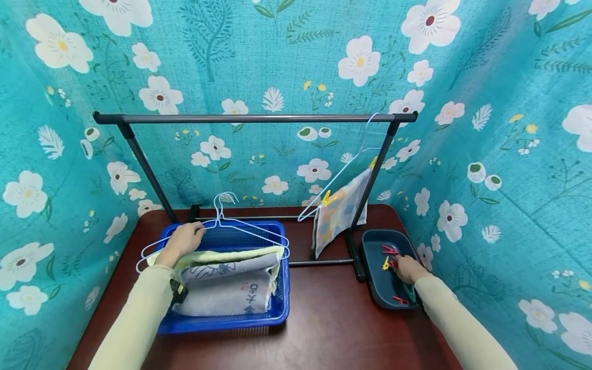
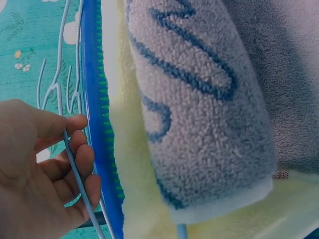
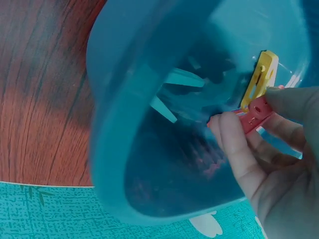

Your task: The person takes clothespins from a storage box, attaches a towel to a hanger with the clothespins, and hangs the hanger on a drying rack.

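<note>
My left hand (image 1: 185,240) pinches the shoulder wire of a light blue hanger (image 2: 75,167), with a second hanger close behind. Below it a grey towel (image 1: 222,293) with dark markings lies folded in the blue basket (image 1: 231,325); a wire end pokes out from under the towel. Pale yellow cloth (image 1: 208,256) lies around and behind that towel. Over on the right, my right hand (image 1: 409,269) reaches into a dark blue-grey basin (image 1: 370,245). Thumb and fingers pinch a red clothespin (image 3: 251,117), with a yellow clothespin (image 3: 261,74) right beside it.
A dark rack (image 1: 254,118) spans the table (image 1: 324,318). From its right end hangs another hanger (image 1: 333,180), carrying a patterned cloth (image 1: 342,210) held by yellow clothespins (image 1: 326,198). More clothespins lie in the basin, including a green one (image 3: 184,78). Flowered curtains enclose the table.
</note>
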Tool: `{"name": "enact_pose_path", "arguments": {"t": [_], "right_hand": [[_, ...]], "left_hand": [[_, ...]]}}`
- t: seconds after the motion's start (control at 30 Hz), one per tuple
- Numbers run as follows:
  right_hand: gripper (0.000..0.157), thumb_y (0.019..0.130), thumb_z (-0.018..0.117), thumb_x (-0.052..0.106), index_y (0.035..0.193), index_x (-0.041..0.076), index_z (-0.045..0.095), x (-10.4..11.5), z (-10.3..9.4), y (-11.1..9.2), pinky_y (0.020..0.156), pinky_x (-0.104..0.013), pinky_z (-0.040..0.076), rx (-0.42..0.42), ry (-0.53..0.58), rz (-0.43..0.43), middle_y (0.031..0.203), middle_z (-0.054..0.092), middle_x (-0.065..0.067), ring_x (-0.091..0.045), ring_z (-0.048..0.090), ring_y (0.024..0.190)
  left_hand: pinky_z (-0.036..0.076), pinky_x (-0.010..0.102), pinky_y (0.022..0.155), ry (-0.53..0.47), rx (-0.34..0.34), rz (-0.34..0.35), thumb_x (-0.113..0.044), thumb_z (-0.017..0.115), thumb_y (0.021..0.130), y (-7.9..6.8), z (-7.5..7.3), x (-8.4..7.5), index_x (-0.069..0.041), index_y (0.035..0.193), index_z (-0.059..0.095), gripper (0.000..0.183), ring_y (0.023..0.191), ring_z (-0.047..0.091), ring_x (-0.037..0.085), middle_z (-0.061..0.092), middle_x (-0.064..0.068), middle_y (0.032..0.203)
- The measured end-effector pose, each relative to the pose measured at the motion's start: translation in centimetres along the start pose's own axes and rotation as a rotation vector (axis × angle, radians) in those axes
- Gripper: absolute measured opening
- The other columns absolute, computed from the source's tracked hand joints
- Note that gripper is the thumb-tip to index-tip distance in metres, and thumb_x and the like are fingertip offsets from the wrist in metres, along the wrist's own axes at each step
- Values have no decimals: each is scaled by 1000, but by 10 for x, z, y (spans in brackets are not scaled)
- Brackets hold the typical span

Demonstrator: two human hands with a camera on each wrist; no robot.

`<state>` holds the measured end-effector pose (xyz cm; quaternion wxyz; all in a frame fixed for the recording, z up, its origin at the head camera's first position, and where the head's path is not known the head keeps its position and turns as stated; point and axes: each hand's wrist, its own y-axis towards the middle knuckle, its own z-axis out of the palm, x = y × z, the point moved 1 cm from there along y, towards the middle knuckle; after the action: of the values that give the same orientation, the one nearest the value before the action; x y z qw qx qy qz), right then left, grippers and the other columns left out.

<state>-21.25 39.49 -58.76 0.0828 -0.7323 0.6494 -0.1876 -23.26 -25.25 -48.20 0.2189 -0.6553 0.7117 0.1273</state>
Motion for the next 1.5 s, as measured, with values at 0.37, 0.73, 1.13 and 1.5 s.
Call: {"name": "enact_pose_path", "arguments": {"t": [0.37,0.73,1.13,1.5], "right_hand": [[9,87,57,7,87,-2,58,4,-12,-2,60,-37,41,-28,92,25,74,51,-10,-23,49,65],[26,95,56,16,112,-3,56,8,-26,-16,56,-35,39,-146,254,2,81,56,-10,-21,50,65],[33,94,59,17,113,-10,57,8,-22,-25,60,-35,44,-227,342,63,86,61,-13,-23,52,70],[34,93,63,21,114,-5,59,11,-14,-37,67,-40,49,-361,454,93,97,63,-18,-26,58,81]], "left_hand": [[36,34,57,-15,-11,20,-16,44,100,-2,1,1,1,110,61,25,63,46,21,50,7,72],[37,36,59,-50,-66,53,-15,46,100,-7,-2,-1,1,104,61,22,66,47,23,52,9,76],[35,34,54,-107,-135,56,-19,47,100,-11,-5,-6,-3,104,62,22,57,44,19,46,4,64],[36,35,58,-106,-148,96,-20,48,100,-13,-14,-12,-6,103,63,21,62,44,21,46,5,69]]}}
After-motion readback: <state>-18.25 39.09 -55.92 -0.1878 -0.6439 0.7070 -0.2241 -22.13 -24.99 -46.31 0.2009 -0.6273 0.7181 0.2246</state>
